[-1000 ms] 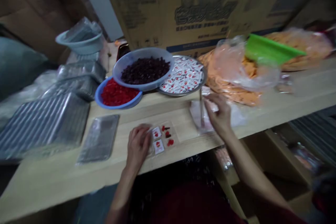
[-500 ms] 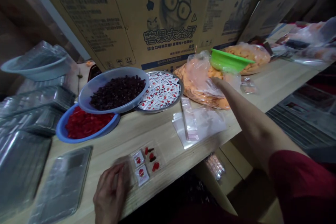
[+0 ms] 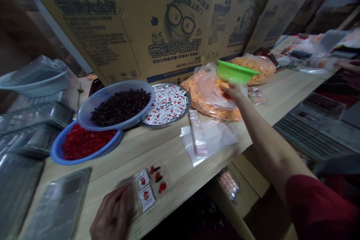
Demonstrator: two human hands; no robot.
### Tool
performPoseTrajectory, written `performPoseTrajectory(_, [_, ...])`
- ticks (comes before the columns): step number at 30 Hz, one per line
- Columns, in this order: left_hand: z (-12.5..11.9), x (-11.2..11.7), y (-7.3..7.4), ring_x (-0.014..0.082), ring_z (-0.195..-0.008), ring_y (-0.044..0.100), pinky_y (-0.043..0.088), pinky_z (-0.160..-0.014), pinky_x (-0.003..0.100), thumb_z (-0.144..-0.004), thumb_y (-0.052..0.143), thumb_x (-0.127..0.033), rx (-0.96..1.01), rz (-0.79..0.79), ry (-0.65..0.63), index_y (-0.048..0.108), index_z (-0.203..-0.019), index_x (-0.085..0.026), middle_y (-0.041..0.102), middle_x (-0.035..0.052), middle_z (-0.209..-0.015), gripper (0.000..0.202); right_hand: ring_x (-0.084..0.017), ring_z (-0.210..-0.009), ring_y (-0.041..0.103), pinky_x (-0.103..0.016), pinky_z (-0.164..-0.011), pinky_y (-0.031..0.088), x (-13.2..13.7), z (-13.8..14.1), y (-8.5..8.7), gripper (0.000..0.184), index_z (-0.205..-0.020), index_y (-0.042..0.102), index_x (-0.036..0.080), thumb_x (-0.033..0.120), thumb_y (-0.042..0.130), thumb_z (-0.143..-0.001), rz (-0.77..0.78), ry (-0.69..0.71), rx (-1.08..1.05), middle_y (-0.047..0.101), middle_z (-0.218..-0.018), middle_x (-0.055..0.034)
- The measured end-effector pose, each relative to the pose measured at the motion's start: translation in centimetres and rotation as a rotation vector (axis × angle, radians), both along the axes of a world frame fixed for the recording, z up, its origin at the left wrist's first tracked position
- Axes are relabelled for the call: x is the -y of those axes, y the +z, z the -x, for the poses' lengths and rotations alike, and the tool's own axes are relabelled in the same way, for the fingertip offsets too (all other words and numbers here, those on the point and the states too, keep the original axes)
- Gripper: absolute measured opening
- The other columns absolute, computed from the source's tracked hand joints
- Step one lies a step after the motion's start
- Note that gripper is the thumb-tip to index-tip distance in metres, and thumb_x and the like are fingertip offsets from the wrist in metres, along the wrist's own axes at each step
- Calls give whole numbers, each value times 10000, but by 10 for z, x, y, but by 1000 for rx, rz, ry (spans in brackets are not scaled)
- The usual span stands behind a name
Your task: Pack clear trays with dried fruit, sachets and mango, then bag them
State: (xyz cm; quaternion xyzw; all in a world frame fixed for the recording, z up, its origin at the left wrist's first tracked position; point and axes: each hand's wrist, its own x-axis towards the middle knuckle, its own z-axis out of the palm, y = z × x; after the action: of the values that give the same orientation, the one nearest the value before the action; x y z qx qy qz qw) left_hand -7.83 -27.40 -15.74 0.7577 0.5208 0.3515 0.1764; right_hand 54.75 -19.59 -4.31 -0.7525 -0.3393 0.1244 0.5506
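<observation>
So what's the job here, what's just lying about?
Job: left hand by clear packet of sachets, red pieces; right hand at green bowl above bag of orange pieces; blue bowl of red pieces; plate of sachets.
Lying about: cardboard boxes, silver trays.

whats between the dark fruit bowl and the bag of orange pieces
In the head view, a round metal tray of small white sachets lies between the bowl of dark fruit and the clear bag of orange pieces.

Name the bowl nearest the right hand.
The green plastic bowl, directly above the right hand. The clear bowl of dark pieces and the blue bowl of red pieces sit farther left.
</observation>
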Motion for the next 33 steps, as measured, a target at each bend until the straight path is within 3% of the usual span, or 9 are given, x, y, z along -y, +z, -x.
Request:
performPoseTrajectory(5, [-2, 1, 0, 198, -913, 706, 543, -570, 233, -943, 569, -434, 3, 28, 51, 721, -1046, -233, 730, 28, -1081, 272, -92, -616, 642, -231, -634, 612, 12, -6, 8, 286, -776, 483, 207, 76, 737, -785, -168, -23, -362, 600, -645, 69])
performPoseTrajectory(10, [-7, 1, -3, 199, -955, 703, 561, -839, 286, -954, 569, -401, 24, -28, -11, 724, -1041, -236, 731, 20, -1067, 242, -75, -596, 632, -180, -601, 596, 23, -4, 22, 229, -782, 517, 200, 90, 701, -861, -270, -25, -537, 625, -659, 57])
performPoseTrajectory(13, [-11, 2, 3, 203, -956, 694, 543, -880, 306, -948, 593, -385, 67, -37, 16, 727, -1041, -233, 729, 23, -1062, 223, -51, -582, 615, -139, -610, 580, 44, 18, 39, 251, -772, 546, 200, 143, 784, -830, -354, 10, -574, 644, -673, 65])
performPoseTrajectory(15, [-21, 6, 13, 204, -966, 687, 537, -876, 306, -938, 617, -381, 141, -3, 44, 734, -1036, -227, 732, 29, -1052, 217, -54, -632, 646, -142, -646, 589, 63, 55, 43, 231, -834, 617, 207, 189, 842, -787, -394, 149, -572, 701, -772, 48])
performPoseTrajectory(18, [-49, 19, 34, 192, -950, 681, 526, -895, 303, -924, 649, -388, 348, 157, 56, 742, -1011, -209, 741, 36, -1001, 220, -94, -772, 703, -187, -722, 612, 87, 150, 26, 305, -966, 697, 220, 261, 891, -734, -359, 464, -604, 754, -983, 4])
performPoseTrajectory(21, [-79, 27, 43, 183, -914, 688, 535, -827, 285, -913, 665, -427, 616, 384, 48, 726, -1019, -191, 748, 56, -992, 266, -149, -866, 719, -248, -754, 621, 105, 272, -15, 329, -1013, 716, 227, 370, 871, -760, -148, 677, -802, 762, -1030, -33])
performPoseTrajectory(25, [-82, 30, 29, 160, -848, 680, 537, -783, 270, -870, 720, -446, 775, 502, 30, 680, -1094, -189, 732, 52, -983, 343, -173, -864, 706, -315, -794, 623, 120, 405, -75, 398, -994, 720, 234, 451, 885, -703, -36, 768, -1045, 755, -1014, -29])
performPoseTrajectory(28, [-57, 29, 20, 143, -819, 656, 536, -765, 254, -873, 706, -432, 788, 458, 131, 637, -1019, -188, 697, 30, -926, 293, -147, -822, 688, -311, -813, 611, 120, 446, -103, 411, -951, 723, 224, 453, 903, -661, -9, 742, -1077, 746, -995, -17])
performPoseTrajectory(33, [-4, 1, 25, 144, -806, 625, 511, -665, 228, -909, 606, -360, 593, 434, 91, 578, -1029, -212, 667, 18, -938, 193, -154, -835, 674, -317, -815, 595, 113, 434, -107, 473, -1006, 722, 214, 403, 924, -622, 61, 727, -968, 752, -977, -28])
